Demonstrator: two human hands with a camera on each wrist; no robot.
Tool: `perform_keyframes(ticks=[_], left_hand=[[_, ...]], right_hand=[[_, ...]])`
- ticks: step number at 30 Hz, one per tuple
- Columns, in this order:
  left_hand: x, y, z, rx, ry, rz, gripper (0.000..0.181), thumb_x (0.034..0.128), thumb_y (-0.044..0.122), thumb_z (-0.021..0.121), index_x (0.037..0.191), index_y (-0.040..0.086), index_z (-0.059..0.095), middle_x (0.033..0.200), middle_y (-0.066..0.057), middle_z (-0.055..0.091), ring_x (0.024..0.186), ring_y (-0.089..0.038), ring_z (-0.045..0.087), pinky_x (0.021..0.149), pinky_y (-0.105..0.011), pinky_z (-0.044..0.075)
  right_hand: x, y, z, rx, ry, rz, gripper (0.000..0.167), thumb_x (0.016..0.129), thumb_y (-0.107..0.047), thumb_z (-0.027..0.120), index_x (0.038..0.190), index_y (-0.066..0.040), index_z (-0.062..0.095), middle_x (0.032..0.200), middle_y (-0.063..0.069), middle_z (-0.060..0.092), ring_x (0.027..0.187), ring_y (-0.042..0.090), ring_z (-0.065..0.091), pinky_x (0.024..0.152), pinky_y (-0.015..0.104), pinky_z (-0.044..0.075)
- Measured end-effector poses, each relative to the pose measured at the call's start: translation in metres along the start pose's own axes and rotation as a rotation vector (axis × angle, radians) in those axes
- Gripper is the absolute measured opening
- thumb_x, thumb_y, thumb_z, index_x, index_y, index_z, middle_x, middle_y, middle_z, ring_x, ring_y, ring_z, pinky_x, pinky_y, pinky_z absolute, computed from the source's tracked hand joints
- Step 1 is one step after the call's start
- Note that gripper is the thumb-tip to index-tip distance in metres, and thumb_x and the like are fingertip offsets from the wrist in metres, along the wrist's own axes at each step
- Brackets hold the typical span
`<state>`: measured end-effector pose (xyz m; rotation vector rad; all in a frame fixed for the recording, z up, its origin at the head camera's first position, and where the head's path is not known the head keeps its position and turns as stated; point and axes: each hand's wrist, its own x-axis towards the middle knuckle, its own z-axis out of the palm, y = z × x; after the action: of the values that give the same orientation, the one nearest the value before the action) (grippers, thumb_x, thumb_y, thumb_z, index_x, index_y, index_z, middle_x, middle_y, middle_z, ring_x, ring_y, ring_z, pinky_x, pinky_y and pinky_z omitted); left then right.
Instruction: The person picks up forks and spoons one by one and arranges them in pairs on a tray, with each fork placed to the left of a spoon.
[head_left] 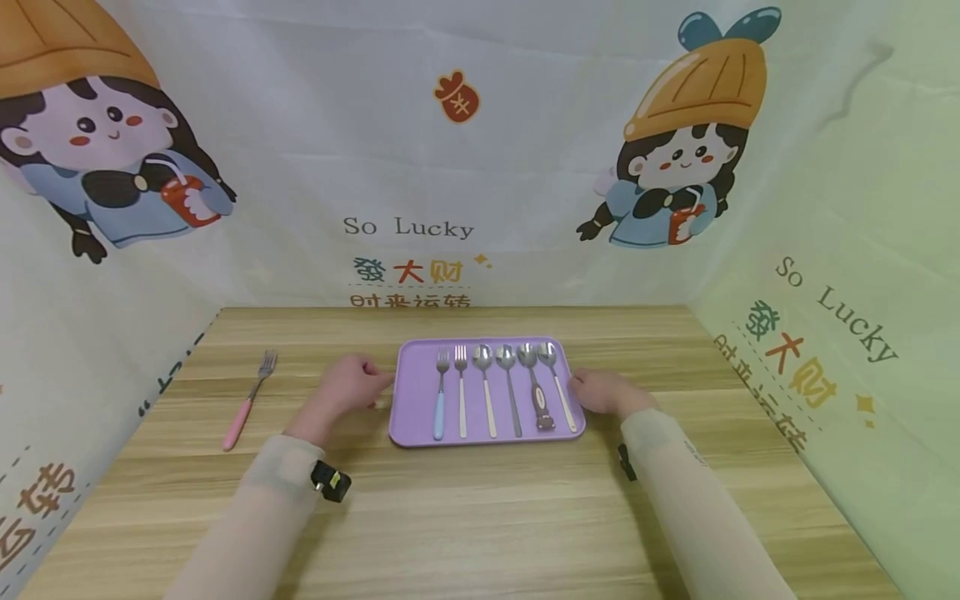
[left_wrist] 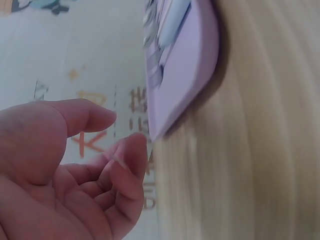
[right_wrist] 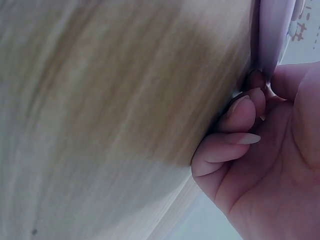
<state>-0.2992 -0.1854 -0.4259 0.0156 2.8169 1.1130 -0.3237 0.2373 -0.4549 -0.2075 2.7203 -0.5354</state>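
Note:
A purple tray lies on the table with a blue-handled fork, a pale-handled fork and several spoons side by side in it. Among the spoons, one has a brown bear handle. At the tray's right edge, my right hand pinches the rim between thumb and fingers, as the right wrist view shows. My left hand is beside the tray's left edge; in the left wrist view its fingers are loosely bent, with a gap between thumb and fingertips and nothing held.
Left of my left hand, a pink-handled fork lies on the wooden table. Printed cloth hangs behind the table and along both sides.

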Motion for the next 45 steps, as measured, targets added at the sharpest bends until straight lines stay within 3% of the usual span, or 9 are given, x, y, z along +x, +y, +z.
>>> perform_keyframes(ticks=[8, 16, 20, 26, 31, 34, 37, 40, 45], left_hand=[[-0.004, -0.027, -0.032, 0.032, 0.04, -0.025, 0.032, 0.1059, 0.03, 0.064, 0.108, -0.002, 0.064, 0.087, -0.01, 0.071, 0.081, -0.022, 0.065, 0.067, -0.031, 0.049], [-0.011, -0.051, -0.056, 0.121, 0.081, -0.039, 0.044, 0.1063, 0.033, 0.061, 0.116, -0.01, 0.067, 0.112, -0.026, 0.072, 0.095, -0.033, 0.066, 0.078, -0.04, 0.055], [-0.012, -0.066, -0.064, 0.142, 0.1, -0.049, 0.044, 0.1057, 0.032, 0.062, 0.115, -0.011, 0.069, 0.114, -0.029, 0.072, 0.097, -0.035, 0.067, 0.078, -0.041, 0.055], [-0.017, -0.09, -0.078, 0.159, 0.12, -0.107, 0.041, 0.1056, 0.033, 0.061, 0.108, -0.007, 0.063, 0.096, -0.021, 0.065, 0.084, -0.031, 0.06, 0.066, -0.036, 0.048], [-0.026, -0.109, -0.089, 0.242, 0.175, -0.159, 0.045, 0.1024, 0.037, 0.062, 0.093, -0.007, 0.059, 0.079, -0.017, 0.061, 0.068, -0.028, 0.058, 0.056, -0.036, 0.045], [-0.032, -0.115, -0.094, 0.241, 0.149, -0.258, 0.048, 0.1015, 0.042, 0.06, 0.078, 0.0, 0.06, 0.062, -0.008, 0.058, 0.055, -0.024, 0.057, 0.052, -0.034, 0.044], [-0.037, -0.121, -0.098, 0.257, 0.123, -0.315, 0.057, 0.1012, 0.045, 0.057, 0.062, 0.005, 0.062, 0.052, -0.003, 0.057, 0.052, -0.022, 0.059, 0.052, -0.032, 0.044], [-0.039, -0.126, -0.101, 0.283, 0.099, -0.317, 0.063, 0.1002, 0.046, 0.055, 0.048, 0.013, 0.062, 0.05, -0.001, 0.057, 0.054, -0.021, 0.057, 0.053, -0.031, 0.042], [-0.04, -0.132, -0.103, 0.248, 0.021, -0.327, 0.059, 0.0995, 0.046, 0.057, 0.048, 0.016, 0.06, 0.051, 0.002, 0.054, 0.052, -0.017, 0.051, 0.056, -0.031, 0.041]], right_hand=[[0.0, -0.001, -0.001, -0.001, 0.008, -0.007, 0.063, 0.117, -0.037, 0.03, 0.166, 0.003, 0.04, 0.169, 0.03, 0.043, 0.159, 0.052, 0.039, 0.133, 0.065, 0.031], [0.0, 0.0, -0.001, -0.001, 0.001, 0.001, 0.065, 0.117, -0.039, 0.028, 0.168, 0.001, 0.037, 0.171, 0.029, 0.041, 0.16, 0.052, 0.038, 0.134, 0.064, 0.03], [-0.002, -0.001, -0.001, 0.007, 0.007, -0.002, 0.064, 0.117, -0.038, 0.029, 0.167, 0.002, 0.039, 0.17, 0.03, 0.043, 0.159, 0.052, 0.039, 0.133, 0.064, 0.03], [-0.004, -0.003, -0.001, 0.009, 0.014, -0.008, 0.064, 0.117, -0.037, 0.029, 0.166, 0.002, 0.04, 0.169, 0.03, 0.043, 0.159, 0.052, 0.04, 0.133, 0.064, 0.031], [-0.005, -0.002, -0.001, 0.012, 0.01, -0.01, 0.064, 0.117, -0.036, 0.029, 0.166, 0.002, 0.04, 0.17, 0.029, 0.042, 0.16, 0.052, 0.038, 0.134, 0.064, 0.031], [-0.004, -0.002, 0.0, 0.019, 0.009, -0.004, 0.064, 0.117, -0.037, 0.029, 0.167, 0.001, 0.039, 0.171, 0.028, 0.041, 0.161, 0.051, 0.037, 0.134, 0.063, 0.029], [-0.003, -0.001, 0.0, 0.014, 0.008, -0.001, 0.063, 0.117, -0.037, 0.028, 0.167, 0.0, 0.039, 0.172, 0.028, 0.041, 0.161, 0.051, 0.037, 0.134, 0.064, 0.029], [-0.003, -0.001, -0.001, 0.007, 0.01, -0.004, 0.063, 0.117, -0.037, 0.029, 0.166, 0.0, 0.041, 0.17, 0.029, 0.043, 0.16, 0.052, 0.039, 0.133, 0.065, 0.031], [-0.002, -0.001, 0.0, -0.003, 0.01, -0.011, 0.063, 0.117, -0.037, 0.029, 0.166, 0.002, 0.041, 0.169, 0.03, 0.043, 0.159, 0.052, 0.04, 0.133, 0.065, 0.031]])
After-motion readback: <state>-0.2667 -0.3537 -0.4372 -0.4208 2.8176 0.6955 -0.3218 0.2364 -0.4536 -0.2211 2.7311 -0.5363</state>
